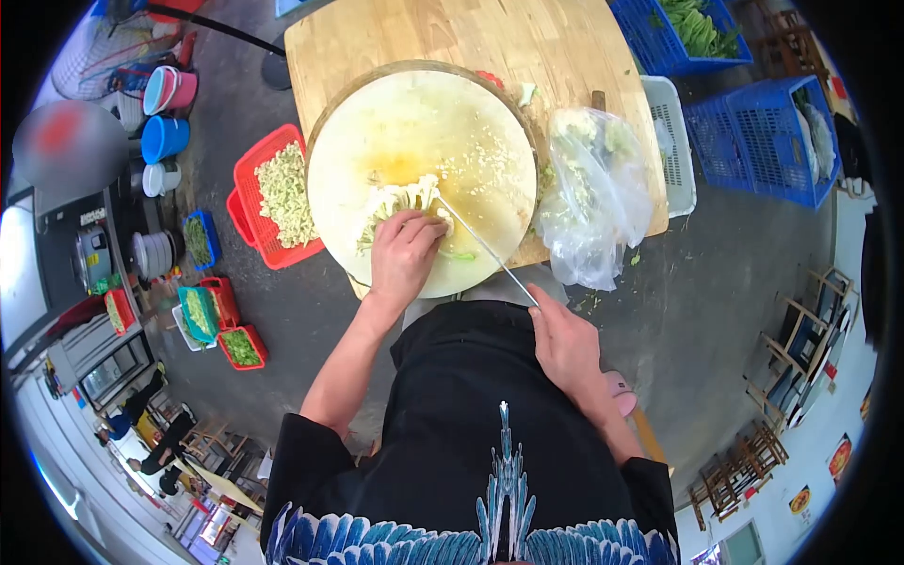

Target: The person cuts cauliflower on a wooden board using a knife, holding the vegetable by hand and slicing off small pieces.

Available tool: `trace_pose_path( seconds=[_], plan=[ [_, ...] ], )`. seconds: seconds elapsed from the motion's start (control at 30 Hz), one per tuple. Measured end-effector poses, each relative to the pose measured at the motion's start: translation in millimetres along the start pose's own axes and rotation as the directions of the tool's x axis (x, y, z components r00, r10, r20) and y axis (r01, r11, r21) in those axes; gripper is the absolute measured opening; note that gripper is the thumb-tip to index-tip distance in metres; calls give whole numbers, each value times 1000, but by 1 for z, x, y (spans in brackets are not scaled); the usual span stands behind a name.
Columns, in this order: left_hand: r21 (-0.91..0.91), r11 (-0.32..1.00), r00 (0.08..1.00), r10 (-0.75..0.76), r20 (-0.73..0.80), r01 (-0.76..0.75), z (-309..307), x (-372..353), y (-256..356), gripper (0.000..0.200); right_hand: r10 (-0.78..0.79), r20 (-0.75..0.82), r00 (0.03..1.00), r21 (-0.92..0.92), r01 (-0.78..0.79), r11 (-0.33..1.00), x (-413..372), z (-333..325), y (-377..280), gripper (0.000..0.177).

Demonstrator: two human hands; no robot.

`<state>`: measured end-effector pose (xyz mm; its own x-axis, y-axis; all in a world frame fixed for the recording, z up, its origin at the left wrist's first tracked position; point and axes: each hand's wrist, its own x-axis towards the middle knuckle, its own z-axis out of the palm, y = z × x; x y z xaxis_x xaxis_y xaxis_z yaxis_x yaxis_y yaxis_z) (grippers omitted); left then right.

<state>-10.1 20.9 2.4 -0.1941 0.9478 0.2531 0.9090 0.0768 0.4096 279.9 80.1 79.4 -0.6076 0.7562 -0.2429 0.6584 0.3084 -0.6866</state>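
A round cutting board lies on a wooden table. Near the board's front edge, my left hand has its fingers curled over a pale cauliflower piece, pressing it to the board. My right hand is wrapped round the handle of a knife. The knife's blade slants up and left, with its tip beside the cauliflower, close to my left fingertips. Small chopped bits are scattered over the board's right half.
A clear plastic bag with cauliflower lies right of the board. On the left is a red basket of chopped pieces. A white basket and a blue crate stand right of the table. Two people are in the lower left background.
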Motion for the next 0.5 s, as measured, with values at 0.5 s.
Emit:
trace_pose_path(
  seconds=[0.5],
  plan=[
    [15,1000,995,14,102,-15,-2,13,-10,22,210,-25,977,37,-209,977,-18,33,-46,32]
  ],
)
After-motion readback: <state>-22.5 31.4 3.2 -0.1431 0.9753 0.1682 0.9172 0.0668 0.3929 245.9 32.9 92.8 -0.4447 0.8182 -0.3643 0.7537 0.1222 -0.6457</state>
